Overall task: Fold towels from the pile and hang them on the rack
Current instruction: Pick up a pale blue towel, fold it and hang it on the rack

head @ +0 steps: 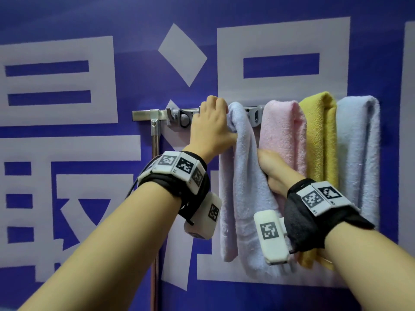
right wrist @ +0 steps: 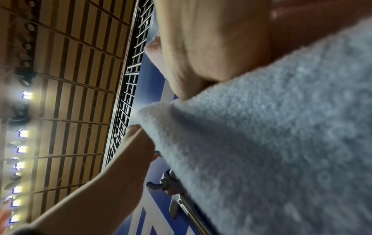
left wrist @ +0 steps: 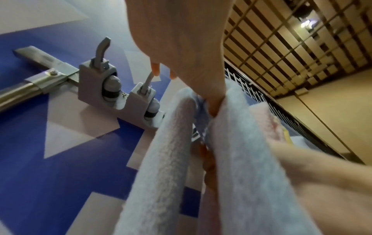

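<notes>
A pale lavender towel (head: pixel 244 187) hangs folded over the wall rack (head: pixel 143 115), left of the others. At its top is my left hand (head: pixel 211 126); the fingers curl over the rack and touch a grey clip lever (left wrist: pixel 148 82), and the thumb (left wrist: pixel 213 105) is pushed into the towel's (left wrist: pixel 161 159) fold. Lower down, my right hand (head: pixel 269 169) grips the towel's right side. In the right wrist view the right hand (right wrist: pixel 201 55) closes on the towel (right wrist: pixel 271 143), and the fingers are hidden behind the cloth.
Pink (head: pixel 283 135), yellow (head: pixel 321 135) and pale blue (head: pixel 359 153) towels hang side by side to the right on the same rack. A grey clip (head: pixel 182 118) and the bare bar end show at the left. A metal pole (head: pixel 155 198) drops below. The wall behind is blue and white.
</notes>
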Demonstrator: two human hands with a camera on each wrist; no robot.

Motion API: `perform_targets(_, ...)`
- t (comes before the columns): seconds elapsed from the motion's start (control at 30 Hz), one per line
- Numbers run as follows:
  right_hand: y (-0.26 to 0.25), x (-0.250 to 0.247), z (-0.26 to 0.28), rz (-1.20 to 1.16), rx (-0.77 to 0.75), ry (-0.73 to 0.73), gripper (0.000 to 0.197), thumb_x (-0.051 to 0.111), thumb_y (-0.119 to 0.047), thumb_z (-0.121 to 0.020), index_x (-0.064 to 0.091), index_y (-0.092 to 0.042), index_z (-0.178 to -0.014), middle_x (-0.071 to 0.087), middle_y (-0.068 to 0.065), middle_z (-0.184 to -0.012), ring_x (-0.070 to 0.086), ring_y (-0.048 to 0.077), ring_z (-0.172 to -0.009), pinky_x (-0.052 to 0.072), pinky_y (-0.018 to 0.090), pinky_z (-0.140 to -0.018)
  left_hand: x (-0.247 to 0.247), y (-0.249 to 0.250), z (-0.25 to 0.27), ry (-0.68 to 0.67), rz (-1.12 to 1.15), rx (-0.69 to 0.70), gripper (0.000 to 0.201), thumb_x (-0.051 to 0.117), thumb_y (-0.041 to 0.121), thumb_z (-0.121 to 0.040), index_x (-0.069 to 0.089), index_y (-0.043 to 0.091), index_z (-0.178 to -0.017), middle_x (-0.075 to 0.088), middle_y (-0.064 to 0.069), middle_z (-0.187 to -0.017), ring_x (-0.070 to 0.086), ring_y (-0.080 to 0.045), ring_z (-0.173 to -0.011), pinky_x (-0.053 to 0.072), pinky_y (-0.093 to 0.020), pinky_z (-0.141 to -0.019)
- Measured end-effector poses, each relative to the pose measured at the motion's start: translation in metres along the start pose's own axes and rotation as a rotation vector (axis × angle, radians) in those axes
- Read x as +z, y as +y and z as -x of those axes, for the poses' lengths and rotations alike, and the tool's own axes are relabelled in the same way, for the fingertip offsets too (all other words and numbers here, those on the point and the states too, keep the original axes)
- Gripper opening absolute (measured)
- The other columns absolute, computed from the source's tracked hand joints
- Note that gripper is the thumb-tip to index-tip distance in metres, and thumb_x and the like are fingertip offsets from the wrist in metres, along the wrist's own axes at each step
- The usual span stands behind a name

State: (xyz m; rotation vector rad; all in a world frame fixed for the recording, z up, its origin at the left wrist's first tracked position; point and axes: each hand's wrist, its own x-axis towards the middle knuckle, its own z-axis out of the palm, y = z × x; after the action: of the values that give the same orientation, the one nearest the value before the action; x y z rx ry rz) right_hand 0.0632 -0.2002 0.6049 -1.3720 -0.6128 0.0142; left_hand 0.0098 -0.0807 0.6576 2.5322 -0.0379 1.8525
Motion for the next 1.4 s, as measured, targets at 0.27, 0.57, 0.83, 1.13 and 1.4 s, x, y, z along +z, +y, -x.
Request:
perform_targets(0.27,-0.008,-0.004,0.009,0.151,-0.038,0.043,0.028,0.041,-0.019,-0.098,0.05,-0.023,-0.071,0.053,-0.003,-0.074,0.05,0.01,-0.065,0.042,0.024,-0.062,0.01,0.012,-0.012,0.001,-0.006,-0.182,0.029,0.048,0.028,-0.089,0.047,0.008,-0.11,0.044,-0.01,-0.119,0.042,-0.03,-0.11,0.036,-0.04,-0.086)
perform_targets(0.57,-0.013,-0.011,0.012,0.087,-0.012,0.06,0.016,0.062,-0.015,-0.085,0.061,-0.013,-0.069,0.058,0.0,-0.06,0.053,0.012,-0.055,0.043,0.02,-0.048,-0.01,0.014,-0.024,0.086,0.195,-0.208,0.02,0.05,0.013,-0.083,0.059,0.011,-0.1,0.064,-0.009,-0.095,0.052,-0.031,-0.095,0.04,-0.034,-0.076)
perform_targets(0.83,-0.01,-0.008,0.01,0.034,-0.011,0.041,0.02,0.059,-0.011,-0.084,0.058,-0.015,-0.064,0.057,-0.001,-0.056,0.054,0.013,-0.054,0.044,0.022,-0.049,-0.004,0.002,-0.015,-0.175,0.176,-0.227,0.029,0.056,0.024,-0.086,0.047,0.008,-0.108,0.059,-0.011,-0.109,0.055,-0.032,-0.101,0.039,-0.036,-0.072)
perform_targets(1.13,0.0,-0.01,0.002,-0.072,-0.019,0.023,0.034,0.048,-0.041,-0.092,0.066,-0.013,-0.093,0.07,0.005,-0.091,0.065,0.02,-0.085,0.052,0.033,-0.081,-0.014,0.006,-0.017,-0.02,0.476,-0.34,0.031,0.044,0.013,-0.083,0.035,0.01,-0.053,0.04,-0.004,-0.05,0.036,-0.021,-0.054,0.029,-0.029,-0.05)
perform_targets(1.4,0.001,-0.001,0.0,0.014,-0.011,-0.013,0.026,0.042,-0.02,-0.098,0.063,-0.012,-0.083,0.065,0.006,-0.083,0.061,0.016,-0.08,0.051,0.031,-0.074,-0.015,0.019,-0.012,-0.089,0.314,-0.201,0.046,0.051,0.01,-0.081,0.054,0.013,-0.127,0.068,-0.015,-0.105,0.06,-0.03,-0.103,0.048,-0.034,-0.086)
